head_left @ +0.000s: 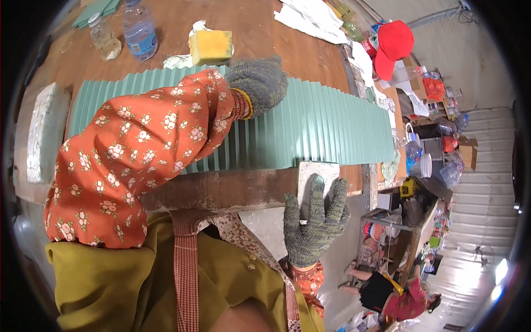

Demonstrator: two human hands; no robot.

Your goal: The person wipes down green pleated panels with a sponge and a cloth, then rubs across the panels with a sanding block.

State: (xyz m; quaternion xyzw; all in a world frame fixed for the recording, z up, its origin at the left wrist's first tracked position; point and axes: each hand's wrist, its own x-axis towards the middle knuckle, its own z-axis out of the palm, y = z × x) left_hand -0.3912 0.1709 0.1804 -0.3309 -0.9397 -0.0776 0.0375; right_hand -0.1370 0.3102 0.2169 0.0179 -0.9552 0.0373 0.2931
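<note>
A long row of thin pale-green strips [332, 122], packed side by side with a ridged top, lies across the wooden table. My left hand [257, 83], in a grey knitted glove, bends over the far edge of the row near its middle; its fingers are hidden. At the near edge my right hand [315, 221], gloved alike, holds a flat white block [318, 171] with the fingers along its face. The block's far end touches the strips. Beyond my left hand, a yellow sponge-like block [211, 47] rests on crumpled white material.
Two clear bottles, one larger [139, 33] and one smaller [105, 37], stand at the far left. A white-covered block [45, 133] lies left of the row. White sheets [310, 19] and a red cap [394, 47] are far right. Another person [398, 299] is beyond, lower right.
</note>
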